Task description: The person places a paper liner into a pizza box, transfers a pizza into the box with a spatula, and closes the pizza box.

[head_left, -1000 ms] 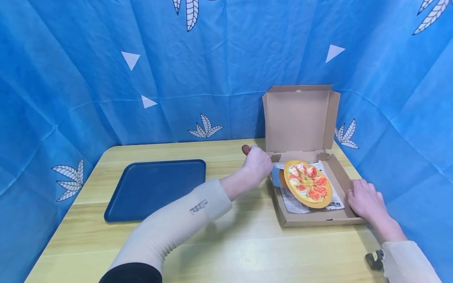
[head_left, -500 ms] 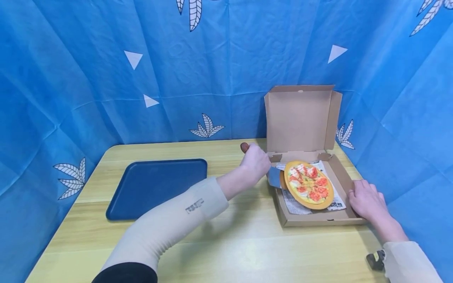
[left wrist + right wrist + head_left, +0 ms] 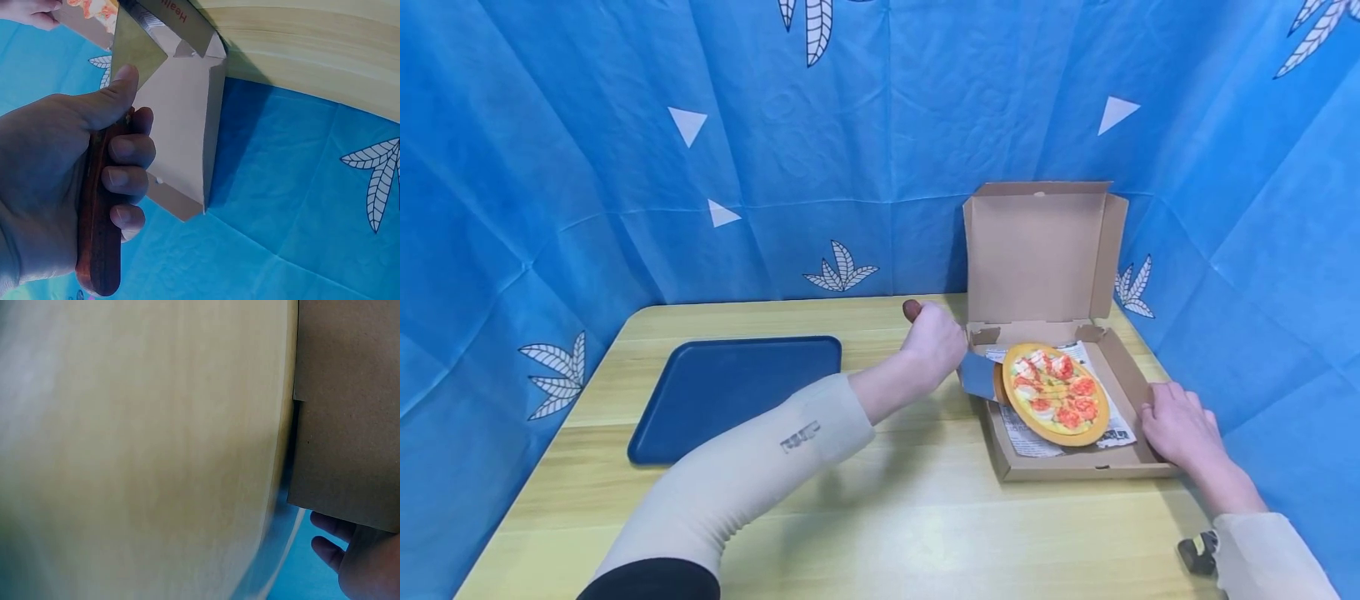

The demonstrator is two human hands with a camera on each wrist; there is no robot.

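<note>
My left hand (image 3: 934, 343) grips the wooden handle (image 3: 100, 206) of a pizza spatula, fingers wrapped round it and thumb along its top. The spatula's shiny metal blade (image 3: 980, 377) reaches over the box's left wall to the pizza's left edge; its far end is hidden. The round pizza (image 3: 1056, 394), with red and white toppings, sits tilted above printed paper (image 3: 1028, 437) in the open cardboard pizza box (image 3: 1075, 472). My right hand (image 3: 1183, 423) holds the box's right wall near the front corner, fingers on its outer side in the right wrist view.
A dark blue tray (image 3: 737, 396) lies on the left of the wooden table (image 3: 880, 533). The box lid (image 3: 1041, 254) stands upright at the back. A blue patterned cloth (image 3: 880, 125) hangs behind and beside the table.
My left hand has drawn the spatula a little to the left, and more of its blade shows beside the pizza. The pizza stays over the box. My right hand keeps its hold.
</note>
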